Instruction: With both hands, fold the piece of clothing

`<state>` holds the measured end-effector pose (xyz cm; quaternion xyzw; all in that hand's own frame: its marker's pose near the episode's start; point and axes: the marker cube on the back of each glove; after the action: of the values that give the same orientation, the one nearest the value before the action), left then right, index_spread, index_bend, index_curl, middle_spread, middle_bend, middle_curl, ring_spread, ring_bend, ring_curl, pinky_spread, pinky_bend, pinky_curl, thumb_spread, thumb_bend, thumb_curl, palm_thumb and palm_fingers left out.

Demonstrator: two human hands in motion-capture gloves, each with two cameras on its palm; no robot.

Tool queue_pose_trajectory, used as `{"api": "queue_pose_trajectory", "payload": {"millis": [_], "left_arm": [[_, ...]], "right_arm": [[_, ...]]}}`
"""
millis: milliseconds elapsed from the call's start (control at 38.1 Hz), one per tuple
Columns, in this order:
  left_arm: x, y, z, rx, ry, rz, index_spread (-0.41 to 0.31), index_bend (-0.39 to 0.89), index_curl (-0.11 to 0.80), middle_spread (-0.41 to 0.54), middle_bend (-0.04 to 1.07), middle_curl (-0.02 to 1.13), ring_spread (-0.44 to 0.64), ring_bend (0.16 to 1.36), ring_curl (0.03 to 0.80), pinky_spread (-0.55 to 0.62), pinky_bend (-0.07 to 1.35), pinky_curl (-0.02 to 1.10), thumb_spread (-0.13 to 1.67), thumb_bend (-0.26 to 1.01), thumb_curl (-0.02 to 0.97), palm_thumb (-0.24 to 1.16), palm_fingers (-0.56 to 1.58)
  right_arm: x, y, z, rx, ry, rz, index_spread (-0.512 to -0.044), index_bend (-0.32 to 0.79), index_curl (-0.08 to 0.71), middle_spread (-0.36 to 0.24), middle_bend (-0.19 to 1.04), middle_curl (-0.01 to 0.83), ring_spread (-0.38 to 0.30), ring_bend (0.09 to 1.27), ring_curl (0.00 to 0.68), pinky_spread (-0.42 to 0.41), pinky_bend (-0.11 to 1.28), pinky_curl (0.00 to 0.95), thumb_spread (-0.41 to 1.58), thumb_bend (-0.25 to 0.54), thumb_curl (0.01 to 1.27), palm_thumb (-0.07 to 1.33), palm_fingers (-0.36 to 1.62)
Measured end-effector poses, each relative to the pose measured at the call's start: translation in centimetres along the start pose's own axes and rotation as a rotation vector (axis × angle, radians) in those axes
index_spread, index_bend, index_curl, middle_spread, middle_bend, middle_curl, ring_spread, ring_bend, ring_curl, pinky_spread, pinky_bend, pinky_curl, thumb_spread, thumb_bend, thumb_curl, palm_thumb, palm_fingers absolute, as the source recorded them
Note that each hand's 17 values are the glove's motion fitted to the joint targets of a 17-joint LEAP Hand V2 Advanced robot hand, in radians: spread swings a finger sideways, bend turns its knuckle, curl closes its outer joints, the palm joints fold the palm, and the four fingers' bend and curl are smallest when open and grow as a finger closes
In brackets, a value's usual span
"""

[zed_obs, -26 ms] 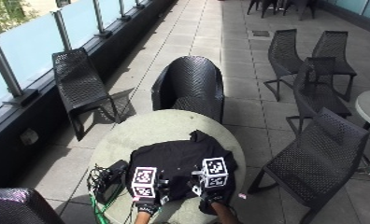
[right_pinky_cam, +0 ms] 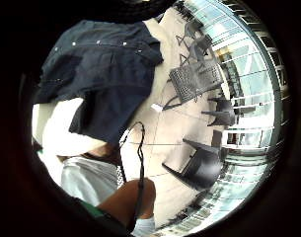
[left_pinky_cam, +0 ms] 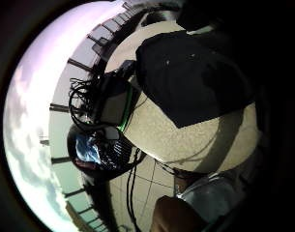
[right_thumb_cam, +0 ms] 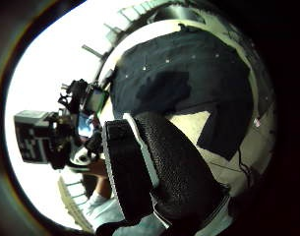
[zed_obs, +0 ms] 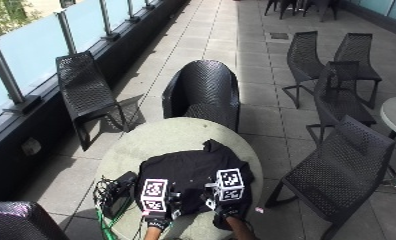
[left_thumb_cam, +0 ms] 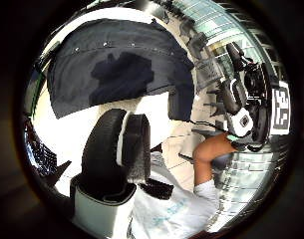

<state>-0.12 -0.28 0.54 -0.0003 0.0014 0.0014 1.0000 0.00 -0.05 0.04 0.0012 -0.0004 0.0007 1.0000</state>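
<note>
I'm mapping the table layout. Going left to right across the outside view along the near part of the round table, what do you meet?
Bundle of black cables and a box → left hand → right hand, both hands over the black garment.

bare round table (zed_obs: 165, 137) beyond the garment (zed_obs: 188, 175), cable bundle (zed_obs: 115, 192) crowding its left edge

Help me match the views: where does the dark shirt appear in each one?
Outside: dark shirt on the round table, ahead of both hands.
Left little-finger.
Left thumb.
Right little-finger.
Right thumb.
Shared landmark: the table under it.
</note>
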Motion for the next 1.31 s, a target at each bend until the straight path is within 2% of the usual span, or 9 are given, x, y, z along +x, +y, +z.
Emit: {"api": "queue_pose_trajectory", "payload": {"millis": [26, 184, 420, 709, 866, 971, 1103, 1234, 1313], "left_arm": [[0.0, -0.1, 0.2, -0.001, 0.002, 0.002, -0.029, 0.03, 0.005, 0.041, 0.21, 0.05, 0.13, 0.50, 0.097, 0.18, 0.38, 0.08, 0.44, 0.09, 0.041, 0.16, 0.39], [0.1, -0.1, 0.3, -0.019, 0.009, 0.016, -0.046, 0.06, 0.029, 0.065, 0.23, 0.15, 0.21, 0.61, 0.196, 0.30, 0.45, 0.17, 0.79, 0.08, 0.087, 0.18, 0.31], [-0.4, -0.6, 1.2, -0.018, -0.016, 0.016, -0.050, 0.08, 0.064, 0.079, 0.25, 0.22, 0.26, 0.67, 0.240, 0.37, 0.49, 0.23, 1.02, 0.04, 0.142, 0.18, 0.25], [-0.8, -0.1, 0.4, 0.009, -0.023, 0.006, -0.051, 0.10, 0.103, 0.085, 0.25, 0.27, 0.28, 0.71, 0.263, 0.40, 0.51, 0.27, 1.12, -0.01, 0.193, 0.19, 0.21], [-1.4, -0.1, 1.9, 0.047, -0.013, -0.029, -0.051, 0.10, 0.117, 0.090, 0.26, 0.29, 0.28, 0.73, 0.271, 0.40, 0.52, 0.29, 1.14, -0.01, 0.215, 0.19, 0.20], [-1.9, -0.1, 3.9, 0.035, -0.025, -0.056, -0.051, 0.10, 0.126, 0.099, 0.25, 0.30, 0.28, 0.74, 0.276, 0.40, 0.53, 0.30, 1.13, -0.02, 0.228, 0.20, 0.19], [-2.1, -1.1, 8.6, -0.034, -0.081, -0.053, -0.045, 0.10, 0.137, 0.112, 0.23, 0.31, 0.28, 0.74, 0.280, 0.40, 0.54, 0.31, 1.11, -0.02, 0.248, 0.21, 0.17], [-2.5, -1.5, 11.9, -0.120, -0.162, -0.058, -0.029, 0.13, 0.158, 0.117, 0.22, 0.31, 0.28, 0.74, 0.279, 0.40, 0.53, 0.31, 1.09, -0.01, 0.270, 0.24, 0.19], [-2.6, -2.0, 13.3, -0.129, -0.120, -0.053, -0.019, 0.15, 0.174, 0.104, 0.21, 0.32, 0.26, 0.75, 0.284, 0.40, 0.51, 0.31, 1.08, -0.01, 0.282, 0.28, 0.22]], "right_arm": [[0.0, 0.0, 0.0, 0.002, -0.001, 0.001, -0.206, 0.18, 0.044, -0.023, 0.22, 0.054, 0.067, 0.20, 0.023, 0.133, 0.33, 0.070, 0.42, 0.071, 0.02, 0.13, 0.19], [0.0, -0.3, 0.2, 0.022, -0.004, 0.007, -0.327, 0.17, 0.114, -0.037, 0.22, 0.113, 0.115, 0.21, 0.070, 0.215, 0.36, 0.142, 0.77, 0.062, 0.06, 0.15, 0.16], [-0.1, -0.2, -0.4, 0.026, 0.002, -0.003, -0.396, 0.16, 0.173, -0.045, 0.21, 0.177, 0.149, 0.22, 0.109, 0.264, 0.37, 0.200, 1.01, 0.034, 0.10, 0.17, 0.13], [0.1, 0.2, 0.2, 0.008, 0.010, -0.016, -0.419, 0.16, 0.217, -0.048, 0.20, 0.231, 0.164, 0.23, 0.144, 0.282, 0.38, 0.243, 1.13, -0.006, 0.14, 0.18, 0.11], [0.8, 0.2, 2.4, 0.036, 0.025, 0.003, -0.421, 0.16, 0.234, -0.049, 0.20, 0.252, 0.167, 0.23, 0.160, 0.285, 0.38, 0.260, 1.14, -0.015, 0.16, 0.19, 0.10], [1.5, 0.0, 5.3, 0.016, 0.060, 0.023, -0.417, 0.14, 0.238, -0.043, 0.20, 0.265, 0.169, 0.23, 0.170, 0.287, 0.40, 0.276, 1.12, -0.016, 0.18, 0.20, 0.09], [2.8, -0.5, 10.7, -0.116, 0.102, 0.039, -0.409, 0.12, 0.232, -0.029, 0.19, 0.276, 0.170, 0.25, 0.185, 0.288, 0.43, 0.296, 1.09, -0.010, 0.20, 0.23, 0.06], [3.8, -1.0, 13.8, -0.209, 0.125, 0.058, -0.399, 0.07, 0.201, -0.023, 0.16, 0.268, 0.163, 0.30, 0.205, 0.259, 0.59, 0.336, 1.07, -0.007, 0.22, 0.28, 0.11], [4.3, -1.4, 15.1, -0.242, 0.100, 0.063, -0.397, 0.07, 0.190, -0.020, 0.16, 0.266, 0.149, 0.36, 0.228, 0.235, 0.64, 0.358, 1.06, -0.004, 0.24, 0.31, 0.11]]}}
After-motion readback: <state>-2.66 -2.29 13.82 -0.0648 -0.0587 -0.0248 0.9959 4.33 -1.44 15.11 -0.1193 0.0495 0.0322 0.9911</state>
